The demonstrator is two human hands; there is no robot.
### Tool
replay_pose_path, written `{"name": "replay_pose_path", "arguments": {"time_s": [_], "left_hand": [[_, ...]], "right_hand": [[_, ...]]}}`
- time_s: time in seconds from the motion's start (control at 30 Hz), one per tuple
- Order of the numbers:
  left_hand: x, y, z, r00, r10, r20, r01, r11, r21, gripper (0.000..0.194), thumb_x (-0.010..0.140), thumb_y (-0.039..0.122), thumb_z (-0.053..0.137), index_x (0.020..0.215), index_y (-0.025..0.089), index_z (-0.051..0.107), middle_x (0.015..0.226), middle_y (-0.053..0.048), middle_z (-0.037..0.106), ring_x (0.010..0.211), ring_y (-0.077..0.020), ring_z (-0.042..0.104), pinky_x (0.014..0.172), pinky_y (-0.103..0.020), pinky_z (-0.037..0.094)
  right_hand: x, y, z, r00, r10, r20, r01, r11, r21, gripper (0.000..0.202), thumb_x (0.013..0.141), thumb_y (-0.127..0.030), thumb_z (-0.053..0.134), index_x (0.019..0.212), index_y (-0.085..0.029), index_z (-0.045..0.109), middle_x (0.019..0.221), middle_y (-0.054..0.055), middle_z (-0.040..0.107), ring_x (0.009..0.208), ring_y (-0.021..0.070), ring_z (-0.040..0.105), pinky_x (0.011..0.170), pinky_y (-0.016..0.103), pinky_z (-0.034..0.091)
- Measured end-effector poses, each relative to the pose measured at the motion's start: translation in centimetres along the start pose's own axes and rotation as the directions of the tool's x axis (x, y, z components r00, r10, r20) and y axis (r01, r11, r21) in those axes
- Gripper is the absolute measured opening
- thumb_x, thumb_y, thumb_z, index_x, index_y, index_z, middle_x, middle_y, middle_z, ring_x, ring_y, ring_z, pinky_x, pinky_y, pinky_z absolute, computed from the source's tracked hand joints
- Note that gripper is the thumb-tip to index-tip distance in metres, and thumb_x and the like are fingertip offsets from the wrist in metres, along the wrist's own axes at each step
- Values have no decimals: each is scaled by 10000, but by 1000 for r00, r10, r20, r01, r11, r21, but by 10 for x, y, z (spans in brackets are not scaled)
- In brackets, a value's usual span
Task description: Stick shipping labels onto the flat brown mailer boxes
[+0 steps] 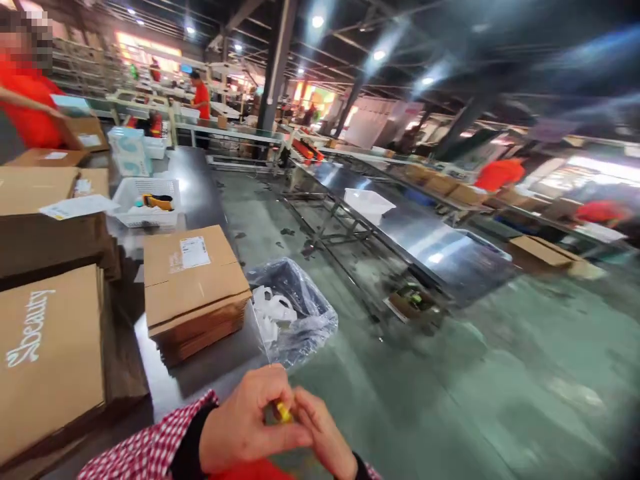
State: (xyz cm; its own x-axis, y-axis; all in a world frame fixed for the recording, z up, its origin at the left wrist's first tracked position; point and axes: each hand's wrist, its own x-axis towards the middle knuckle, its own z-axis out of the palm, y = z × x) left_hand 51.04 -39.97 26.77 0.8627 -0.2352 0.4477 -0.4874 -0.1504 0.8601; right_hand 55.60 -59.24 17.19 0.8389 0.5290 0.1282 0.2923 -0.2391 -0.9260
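Observation:
At the bottom of the head view, my left hand [250, 417] curls with its thumb and fingers meeting my right hand [323, 427]. A small yellow piece [283, 412] shows in the gap between them, mostly covered by the fingers; its kind I cannot make out. Both hands are closed about it, in front of my body. Just beyond them stands a bin lined with clear plastic [320, 317], with white scraps [273, 307] inside. To the left, a stack of flat cardboard boxes [200, 283] lies on the metal table [225, 373].
More cardboard stacks [55, 353] fill the left side. A white basket [147, 217] holds an orange and black item. Across the green floor [345, 387] runs a long metal table [400, 227] with a white tray [367, 203]. A co-worker in red [33, 100] handles a box at far left.

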Motion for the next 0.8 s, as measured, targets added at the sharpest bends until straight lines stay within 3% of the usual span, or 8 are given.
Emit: {"name": "replay_pose_path", "arguments": {"time_s": [0.1, 0.2, 0.33, 0.47, 0.57, 0.63, 0.7, 0.8], "left_hand": [[30, -21, 0, 983, 118, -139, -77, 959, 274, 264, 903, 418, 547, 779, 189, 505, 905, -45, 588, 893, -148, 566, 790, -262, 485], [57, -74, 4, 958, 139, -250, 43, 794, 606, 189, 927, 320, 519, 812, 171, 529, 1097, -100, 570, 1118, -214, 535, 933, -365, 495], [80, -162, 20, 995, -68, -80, 104, 578, 809, 128, 857, 237, 628, 834, 122, 577, 1196, -166, 584, 1263, -293, 480, 1029, -429, 465], [85, -217, 41, 971, -238, 6, 130, 549, 826, 393, 721, 276, 779, 1034, 111, 606, 1326, -184, 546, 1337, -318, 405, 1058, -439, 443], [65, -229, 47, 876, -480, -45, 322, 514, 795, 582, 713, 236, 780, 1235, 160, 534, 1469, -173, 401, 1395, -341, 290, 1043, -497, 440], [37, -228, 46, 790, -603, -112, 483, 498, 720, 496, 747, 182, 727, 1215, 187, 563, 1436, -149, 458, 1366, -336, 353, 1033, -497, 448], [0, -222, 43, 732, -642, -229, 625, 498, 601, 347, 793, 181, 651, 1137, 206, 616, 1356, -116, 551, 1301, -299, 459, 1066, -481, 417], [-58, -205, 41, 619, -654, -435, 780, 447, 438, 310, 890, 227, 474, 1172, 232, 603, 1304, -94, 596, 1205, -233, 561, 1029, -418, 464]], "right_hand": [[74, 23, -42, 993, -112, -28, 105, 975, -195, 291, 925, -370, 424, 751, -206, 589, 677, 13, 593, 630, 152, 539, 600, 262, 432], [151, 58, -67, 973, -229, 31, 227, 920, -320, 291, 921, -369, 399, 859, -193, 622, 778, 54, 632, 739, 183, 583, 695, 309, 458], [226, 125, -75, 992, -123, -3, 109, 892, -439, 269, 879, -288, 396, 925, -165, 631, 921, 106, 650, 904, 220, 585, 837, 358, 448], [262, 185, -67, 999, -11, 52, 33, 899, -436, 167, 792, -141, 483, 838, -162, 643, 884, 93, 652, 881, 205, 575, 828, 321, 436], [273, 216, -56, 993, 74, 95, -29, 911, -412, 115, 732, -71, 577, 668, -165, 601, 694, 24, 597, 703, 145, 536, 702, 255, 416], [280, 232, -49, 987, 150, 64, -113, 911, -396, 184, 723, -44, 610, 592, -155, 544, 592, -30, 501, 564, 92, 440, 604, 226, 369], [291, 245, -45, 973, 232, -23, -223, 900, -375, 233, 769, -62, 610, 580, -142, 501, 543, -78, 394, 476, 54, 305, 532, 202, 309], [315, 261, -48, 923, 333, -194, -380, 870, -315, 331, 859, -106, 566, 563, -137, 420, 509, -118, 250, 438, 35, 141, 463, 173, 218]]}}
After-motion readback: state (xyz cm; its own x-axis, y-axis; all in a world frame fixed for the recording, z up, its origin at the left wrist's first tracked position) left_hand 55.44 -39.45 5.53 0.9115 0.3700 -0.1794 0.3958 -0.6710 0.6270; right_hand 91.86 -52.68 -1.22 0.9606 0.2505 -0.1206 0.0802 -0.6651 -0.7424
